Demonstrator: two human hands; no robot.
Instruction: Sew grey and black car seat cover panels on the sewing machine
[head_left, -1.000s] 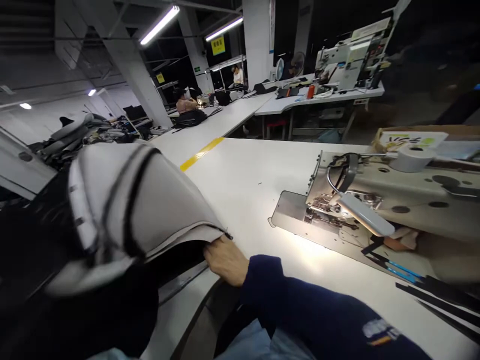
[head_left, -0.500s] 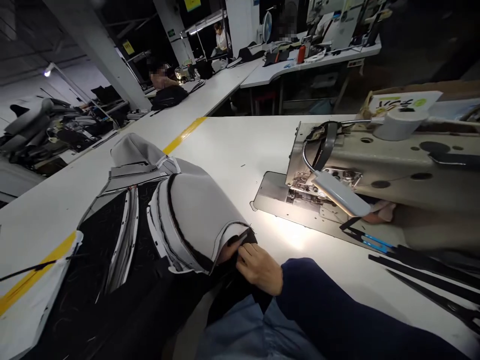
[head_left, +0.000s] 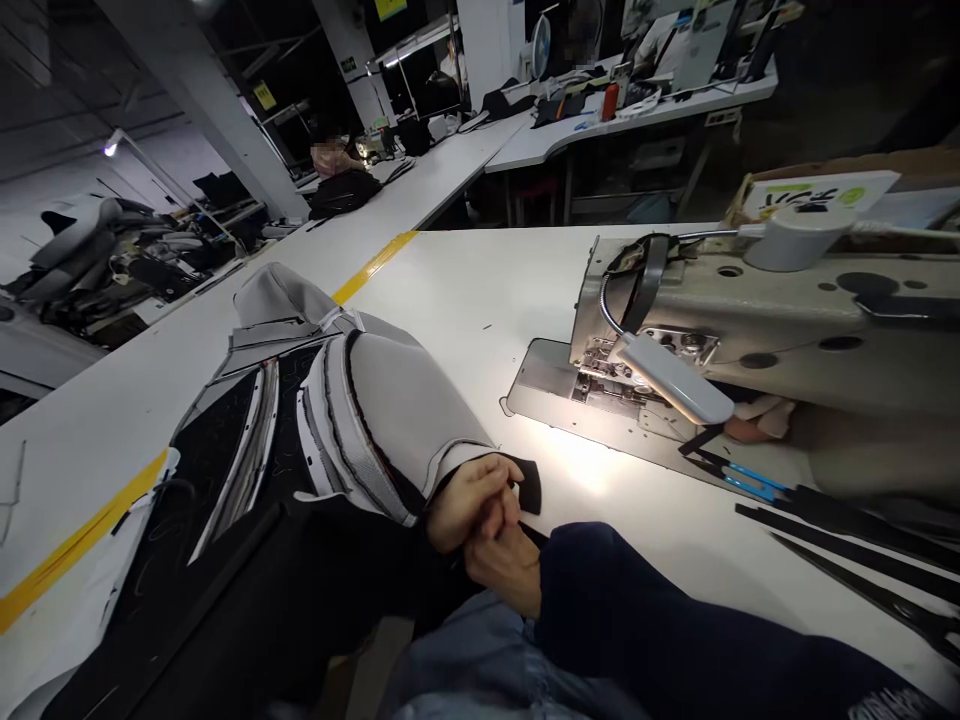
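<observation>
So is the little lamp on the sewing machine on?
On. The lamp casts a bright patch on the table beneath it.

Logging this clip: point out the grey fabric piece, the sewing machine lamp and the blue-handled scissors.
grey fabric piece (head_left: 390, 410), head view, on its smooth grey panel.
sewing machine lamp (head_left: 675, 378), head view, on the white lamp head.
blue-handled scissors (head_left: 750, 480), head view, on the blue handles.

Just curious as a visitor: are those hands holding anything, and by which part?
Both hands, left hand and right hand, grip the grey and black cover by its near edge.
</observation>
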